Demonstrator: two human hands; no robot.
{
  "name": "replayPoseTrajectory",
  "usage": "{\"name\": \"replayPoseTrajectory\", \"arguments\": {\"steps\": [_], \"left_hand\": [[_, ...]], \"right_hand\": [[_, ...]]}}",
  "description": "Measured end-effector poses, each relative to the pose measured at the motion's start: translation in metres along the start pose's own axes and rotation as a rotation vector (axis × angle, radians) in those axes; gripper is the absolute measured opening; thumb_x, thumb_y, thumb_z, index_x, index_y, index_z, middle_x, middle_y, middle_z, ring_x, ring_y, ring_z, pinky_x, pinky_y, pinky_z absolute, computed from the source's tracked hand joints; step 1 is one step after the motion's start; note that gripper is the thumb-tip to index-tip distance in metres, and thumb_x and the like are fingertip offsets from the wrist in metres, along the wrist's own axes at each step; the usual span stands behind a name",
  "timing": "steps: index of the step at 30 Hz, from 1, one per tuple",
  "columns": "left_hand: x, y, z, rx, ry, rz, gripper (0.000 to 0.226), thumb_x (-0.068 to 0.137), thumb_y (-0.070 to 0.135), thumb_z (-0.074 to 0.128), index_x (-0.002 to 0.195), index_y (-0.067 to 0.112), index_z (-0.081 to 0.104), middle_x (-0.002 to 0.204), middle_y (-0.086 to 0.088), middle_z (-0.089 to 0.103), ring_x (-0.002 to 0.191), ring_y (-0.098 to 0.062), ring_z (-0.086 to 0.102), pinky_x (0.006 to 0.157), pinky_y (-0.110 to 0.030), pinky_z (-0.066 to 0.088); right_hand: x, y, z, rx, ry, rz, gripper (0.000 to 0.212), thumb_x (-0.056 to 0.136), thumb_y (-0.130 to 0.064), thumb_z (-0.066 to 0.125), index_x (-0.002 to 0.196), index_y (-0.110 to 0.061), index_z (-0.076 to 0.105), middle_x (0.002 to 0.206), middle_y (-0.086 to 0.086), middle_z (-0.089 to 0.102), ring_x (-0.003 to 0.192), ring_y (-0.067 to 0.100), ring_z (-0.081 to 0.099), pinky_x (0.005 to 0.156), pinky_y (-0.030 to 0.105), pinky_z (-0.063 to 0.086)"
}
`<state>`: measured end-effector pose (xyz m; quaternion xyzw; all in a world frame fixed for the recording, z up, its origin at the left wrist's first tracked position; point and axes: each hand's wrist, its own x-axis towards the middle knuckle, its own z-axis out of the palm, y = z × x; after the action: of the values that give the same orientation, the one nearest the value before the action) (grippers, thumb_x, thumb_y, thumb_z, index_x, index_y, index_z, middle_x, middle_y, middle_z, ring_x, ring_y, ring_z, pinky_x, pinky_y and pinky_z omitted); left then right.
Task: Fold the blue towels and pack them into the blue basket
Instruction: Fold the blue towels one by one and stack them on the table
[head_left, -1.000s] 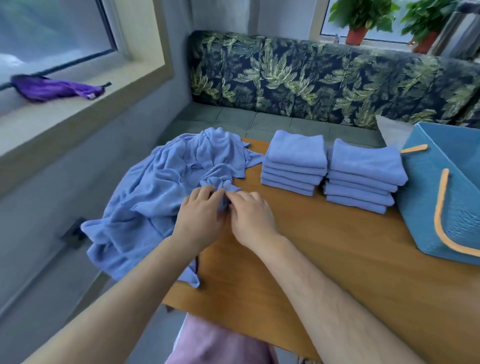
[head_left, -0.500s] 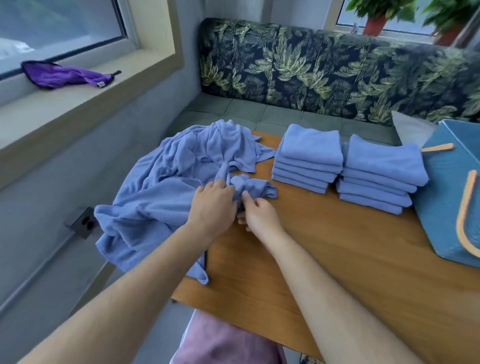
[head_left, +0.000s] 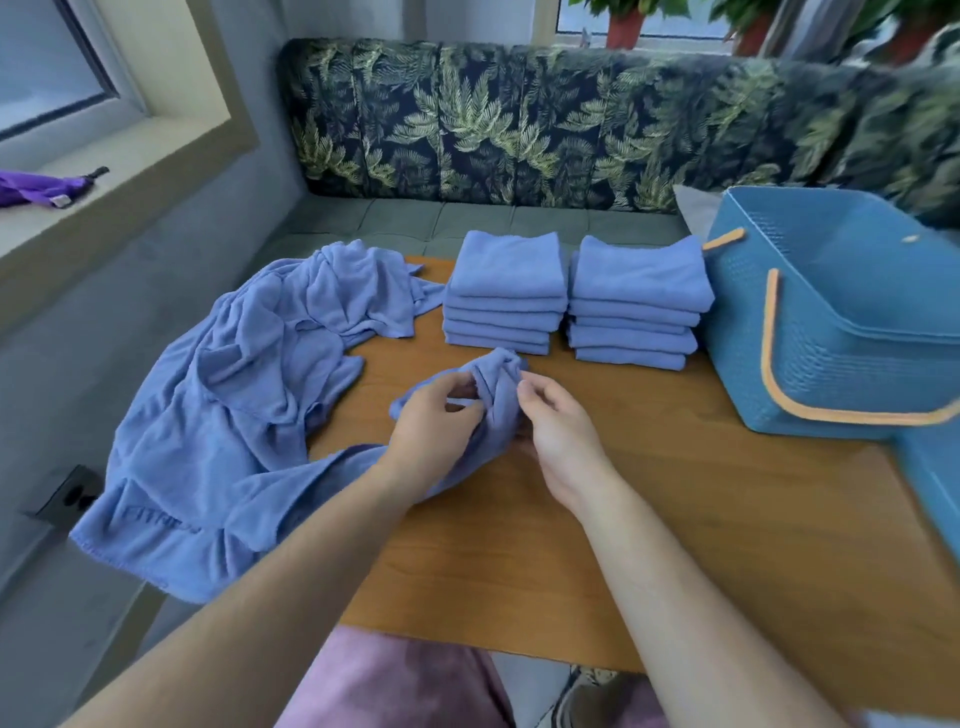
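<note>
A crumpled blue towel (head_left: 497, 382) sits bunched between my hands over the middle of the wooden table (head_left: 701, 519). My left hand (head_left: 434, 434) grips its left side with curled fingers. My right hand (head_left: 558, 428) pinches its right side. A heap of unfolded blue towels (head_left: 223, 415) spills over the table's left edge. Two stacks of folded blue towels (head_left: 506, 293) (head_left: 636, 304) stand side by side at the back. To their right stands the blue basket (head_left: 831, 332) with orange handles, its inside showing nothing.
A leaf-patterned bench seat (head_left: 519, 124) runs behind the table. On the window sill at the left lies a purple cloth (head_left: 36, 187). A second blue container's edge (head_left: 935, 483) shows at the far right.
Both hands have pulled one towel out of the heap toward the table's middle and lifted it. The view has shifted right, bringing more of the basket into sight.
</note>
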<state>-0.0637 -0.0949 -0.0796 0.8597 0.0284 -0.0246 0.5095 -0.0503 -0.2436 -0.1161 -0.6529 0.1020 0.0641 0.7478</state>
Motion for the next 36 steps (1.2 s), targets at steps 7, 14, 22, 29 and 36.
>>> {"name": "replayPoseTrajectory", "arguments": {"steps": [7, 14, 22, 29, 36], "left_hand": [[0.001, 0.016, 0.065, 0.135, -0.134, -0.143, 0.033, 0.098, 0.043, 0.059, 0.078, 0.017, 0.06, 0.064, 0.009, 0.06, 0.064, -0.009, 0.057, 0.058, -0.021, 0.039], [-0.013, 0.028, 0.087, 0.093, -0.314, -0.247, 0.027, 0.098, 0.016, 0.054, 0.075, 0.009, 0.064, 0.059, 0.002, 0.058, 0.062, -0.013, 0.056, 0.067, -0.027, 0.047], [-0.003, 0.009, 0.048, -0.135, 0.114, -0.179, 0.016, 0.096, 0.034, 0.064, 0.087, 0.02, 0.065, 0.083, -0.006, 0.066, 0.086, -0.033, 0.069, 0.08, -0.056, 0.059], [0.017, -0.016, 0.008, -0.363, 0.312, -0.171, 0.024, 0.1, 0.031, 0.061, 0.115, 0.012, 0.058, 0.1, -0.005, 0.068, 0.079, -0.011, 0.065, 0.084, -0.039, 0.06], [0.01, -0.05, 0.02, -0.251, 0.018, -0.342, 0.042, 0.087, 0.034, 0.076, 0.119, 0.008, 0.065, 0.089, 0.002, 0.076, 0.088, -0.012, 0.07, 0.081, -0.031, 0.057]], "right_hand": [[-0.031, -0.011, -0.077, 0.17, -0.059, 0.102, 0.023, 0.1, -0.013, 0.061, 0.117, -0.001, 0.07, 0.111, 0.014, 0.076, 0.107, 0.028, 0.072, 0.087, 0.034, 0.057], [-0.041, -0.009, -0.102, 0.047, 0.006, 0.075, 0.019, 0.093, -0.016, 0.072, 0.11, -0.008, 0.072, 0.106, 0.01, 0.077, 0.104, 0.027, 0.072, 0.092, 0.04, 0.054], [-0.038, -0.012, -0.126, -0.168, 0.248, -0.071, 0.028, 0.095, -0.025, 0.07, 0.088, 0.002, 0.064, 0.076, 0.004, 0.062, 0.068, 0.011, 0.055, 0.064, 0.028, 0.045], [-0.028, -0.01, -0.163, -0.46, 0.503, -0.108, 0.039, 0.099, -0.033, 0.061, 0.076, -0.003, 0.057, 0.066, -0.001, 0.048, 0.06, 0.015, 0.039, 0.054, 0.031, 0.03], [-0.036, 0.01, -0.167, -0.41, 0.296, 0.148, 0.031, 0.08, -0.04, 0.072, 0.075, -0.011, 0.061, 0.072, 0.007, 0.056, 0.071, 0.021, 0.054, 0.069, 0.037, 0.043]]}}
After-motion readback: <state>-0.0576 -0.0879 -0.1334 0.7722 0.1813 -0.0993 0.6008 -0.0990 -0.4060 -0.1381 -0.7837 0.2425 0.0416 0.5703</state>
